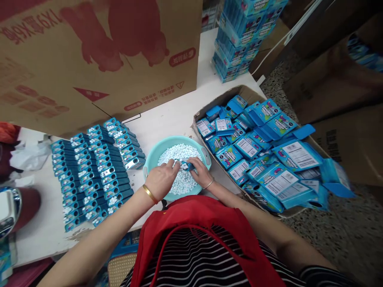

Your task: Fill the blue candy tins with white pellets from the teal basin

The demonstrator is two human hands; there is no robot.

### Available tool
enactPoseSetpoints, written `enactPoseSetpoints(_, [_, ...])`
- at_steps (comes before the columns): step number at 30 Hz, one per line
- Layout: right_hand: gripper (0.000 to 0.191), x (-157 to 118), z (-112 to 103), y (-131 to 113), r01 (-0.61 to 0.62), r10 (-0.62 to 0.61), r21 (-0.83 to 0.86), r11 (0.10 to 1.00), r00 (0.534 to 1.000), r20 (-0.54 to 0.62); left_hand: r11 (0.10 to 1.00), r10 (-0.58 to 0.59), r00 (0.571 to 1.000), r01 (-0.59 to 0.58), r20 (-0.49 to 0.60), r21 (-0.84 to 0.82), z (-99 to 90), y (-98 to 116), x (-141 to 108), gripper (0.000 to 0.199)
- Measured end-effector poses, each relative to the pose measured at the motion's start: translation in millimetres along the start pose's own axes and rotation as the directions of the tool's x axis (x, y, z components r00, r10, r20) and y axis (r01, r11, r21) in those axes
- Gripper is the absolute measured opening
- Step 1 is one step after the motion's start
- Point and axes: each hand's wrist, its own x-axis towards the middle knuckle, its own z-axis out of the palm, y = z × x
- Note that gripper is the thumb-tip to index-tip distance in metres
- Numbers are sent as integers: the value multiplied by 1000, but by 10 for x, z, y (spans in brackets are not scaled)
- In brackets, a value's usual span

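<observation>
My right hand [201, 172] holds a small blue candy box [185, 165], its fingers closed round the right end. The fingers of my left hand [164, 177] are pinched at the box's left end, where white pieces show on it. Both hands are over a turquoise basin [158, 146] of small white candies [179, 152]. To the left, several rows of blue candy boxes [109, 171] stand packed together, many with white candies at their round openings. On the right, a cardboard carton [199, 113] is heaped with blue boxes [248, 147].
A large brown carton [125, 44] with red print stands along the back of the white table [167, 115]. Wrapped stacks of blue boxes [236, 44] rise at the back right. A dark red container [28, 203] and crumpled plastic [31, 155] are at the left.
</observation>
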Motion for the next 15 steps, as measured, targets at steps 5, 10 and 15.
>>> enactPoseSetpoints(5, [42, -15, -36, -32, -32, 35, 88, 996, 999, -30, 998, -5, 999, 2, -43, -67, -159, -1, -107, 36])
enactPoseSetpoints(10, [29, -18, -126, -112, -162, 181, 195, 967, 980, -87, 922, -151, 955, 42, -256, -386, 238, -504, -108, 31])
enactPoseSetpoints(15, [30, -45, -158, -106, -241, 271, 219, 945, 955, -119, 876, -239, 971, 208, -18, -435, 1085, -511, 149, 28])
